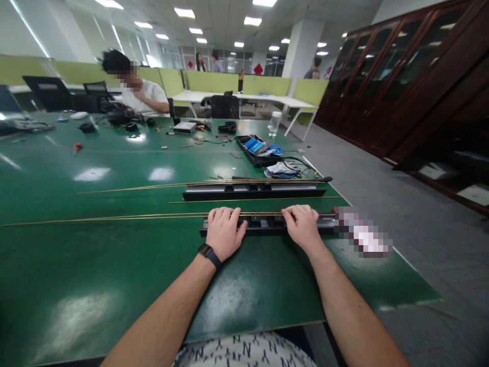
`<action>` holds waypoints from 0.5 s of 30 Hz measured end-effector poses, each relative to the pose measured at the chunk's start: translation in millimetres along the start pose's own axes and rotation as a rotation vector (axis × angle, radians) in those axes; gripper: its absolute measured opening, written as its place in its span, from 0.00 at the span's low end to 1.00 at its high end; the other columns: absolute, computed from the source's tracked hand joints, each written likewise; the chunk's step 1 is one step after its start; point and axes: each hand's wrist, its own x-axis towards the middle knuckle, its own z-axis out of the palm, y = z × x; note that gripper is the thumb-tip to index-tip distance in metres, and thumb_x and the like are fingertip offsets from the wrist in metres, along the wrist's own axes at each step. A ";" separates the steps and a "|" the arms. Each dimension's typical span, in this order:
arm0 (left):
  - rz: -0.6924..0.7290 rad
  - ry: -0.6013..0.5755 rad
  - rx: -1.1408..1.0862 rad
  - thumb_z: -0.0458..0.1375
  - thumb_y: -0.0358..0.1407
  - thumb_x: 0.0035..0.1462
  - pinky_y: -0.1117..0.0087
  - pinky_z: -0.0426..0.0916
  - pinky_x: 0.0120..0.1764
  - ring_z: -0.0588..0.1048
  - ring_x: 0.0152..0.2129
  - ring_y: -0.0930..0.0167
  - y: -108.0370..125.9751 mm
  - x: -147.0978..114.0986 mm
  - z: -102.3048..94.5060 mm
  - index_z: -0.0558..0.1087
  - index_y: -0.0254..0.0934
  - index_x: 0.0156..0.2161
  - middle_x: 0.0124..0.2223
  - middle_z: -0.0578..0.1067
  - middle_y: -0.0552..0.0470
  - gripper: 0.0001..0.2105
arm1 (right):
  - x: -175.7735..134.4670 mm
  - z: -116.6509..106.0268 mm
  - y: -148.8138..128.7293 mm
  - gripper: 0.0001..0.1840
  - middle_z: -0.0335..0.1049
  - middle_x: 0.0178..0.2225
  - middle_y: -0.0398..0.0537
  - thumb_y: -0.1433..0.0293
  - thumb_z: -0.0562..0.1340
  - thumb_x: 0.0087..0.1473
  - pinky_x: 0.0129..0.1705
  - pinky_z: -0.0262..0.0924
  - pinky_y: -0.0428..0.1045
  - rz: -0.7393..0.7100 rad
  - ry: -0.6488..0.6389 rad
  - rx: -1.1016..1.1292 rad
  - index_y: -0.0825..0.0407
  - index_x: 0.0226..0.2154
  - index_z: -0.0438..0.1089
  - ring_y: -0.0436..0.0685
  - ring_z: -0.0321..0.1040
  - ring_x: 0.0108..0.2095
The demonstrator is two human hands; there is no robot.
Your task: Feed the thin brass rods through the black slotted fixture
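A black and silver metal rail (pixel 263 231) lies lengthwise on the green table before me, with thin brass-coloured rods (pixel 153 217) running along its far side and reaching far to the left. My left hand (pixel 224 228), with a dark watch on its wrist, lies over the rail's left part. Its fingers curl over the rods, while the thumb stands apart on the near side. Toward the rail's right part, my right hand (pixel 303 224) has thumb and index finger together at the rods, the other fingers bent over. The fingers' undersides are hidden.
Behind lies a second rail (pixel 254 193) with more brass-coloured rods on it, and a single rod (pixel 229 200) between. Farther back are a black tray (pixel 248 153), gloves (pixel 282 168), a glass (pixel 274 125) and loose electronics. A person (pixel 147 97) sits across the table. A blurred patch (pixel 362 232) is at right.
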 end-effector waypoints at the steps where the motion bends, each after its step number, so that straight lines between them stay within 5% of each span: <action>1: 0.000 0.002 -0.001 0.54 0.43 0.66 0.52 0.58 0.56 0.71 0.50 0.57 0.0 0.1 0.1 0.72 0.40 0.56 0.48 0.77 0.43 0.17 | -0.1 -0.4 -0.3 0.16 0.77 0.33 0.48 0.60 0.57 0.65 0.49 0.46 0.57 0.003 0.004 0.000 0.48 0.29 0.72 0.60 0.64 0.42; 15: 0.003 0.006 0.009 0.54 0.44 0.67 0.52 0.58 0.57 0.71 0.50 0.58 1.4 -0.1 -3.1 0.72 0.38 0.55 0.48 0.77 0.43 0.17 | 0.3 -1.1 -2.5 0.14 0.77 0.35 0.48 0.61 0.58 0.64 0.49 0.46 0.57 0.011 -0.004 0.011 0.48 0.30 0.72 0.60 0.64 0.43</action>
